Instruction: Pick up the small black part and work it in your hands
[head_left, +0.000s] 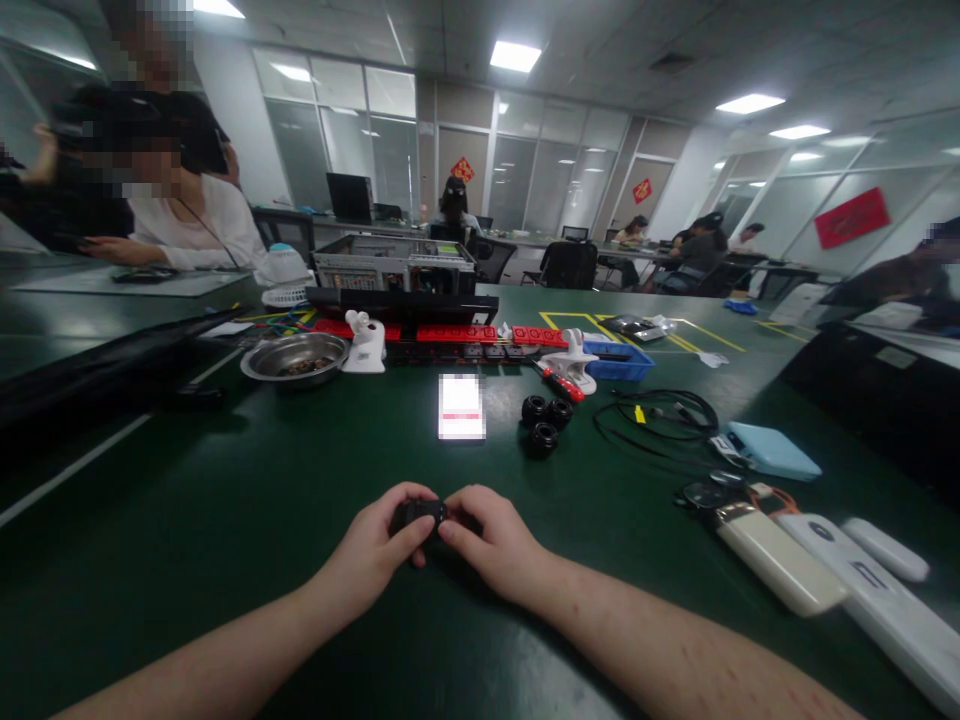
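1. Green matting covers the table (225,520); at lower centre of the frame both hands meet over a small black part (421,514).
2. Left hand (375,545): fingers curled narrowly around the near-left side of the black part, thumb on top. Right hand (491,540): fingertips pinch the part's right side. Both hands therefore grip the same piece, held just above or on the mat; which cannot be told.
3. Step in hand, as judged: a two-handed fitting or twisting of the part. Any further move would call for a firm counter-grip from one hand while the other turns or presses.
4. Centre of frame, beyond the hands: three black ring-shaped pieces (545,420) clustered together, and a blurred white card (460,406) to their left.
5. Left of centre: a metal bowl (294,357). Right edge: white oblong devices (780,560) and a pale blue case (772,450).
6. Hidden: the part's shape is mostly covered by fingers; a person seated at upper left is partly cut off.
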